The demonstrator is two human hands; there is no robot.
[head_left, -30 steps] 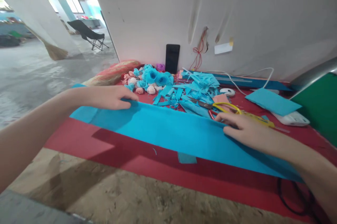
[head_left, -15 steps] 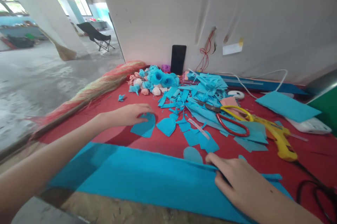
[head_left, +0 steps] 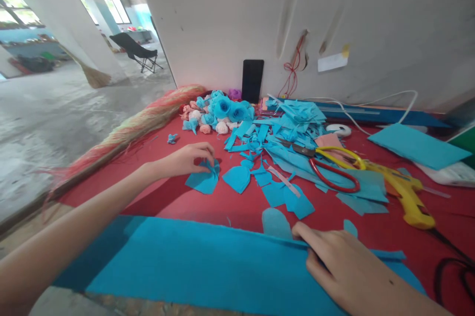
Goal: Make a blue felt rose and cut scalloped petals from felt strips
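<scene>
My left hand point(head_left: 187, 158) is closed over a blue paper petal piece point(head_left: 203, 182), its thumb and fingertips pinching the upper part, which bunches up between them. One more cut blue petal point(head_left: 237, 178) lies flat just to its right. My right hand point(head_left: 339, 261) grips the top edge of a long blue crepe paper strip point(head_left: 178, 256), which spans the front of the table; the fingertips are partly hidden behind the folded edge. A rounded pale-blue piece point(head_left: 276, 223) lies beside the right fingertips.
Scissors point(head_left: 337, 175) with red and yellow handles and a yellow glue gun point(head_left: 415, 207) lie at right. Blue scraps point(head_left: 274, 128) and paper flowers point(head_left: 222, 108) are heaped at the back, near a black phone point(head_left: 253, 80). Straw-like bundle point(head_left: 141, 118) lines the left edge.
My left fingers have pinched and lifted part of the petal, which lay flatter before. The strip's near-left part has shifted slightly downward in view. My right hand keeps its grip.
</scene>
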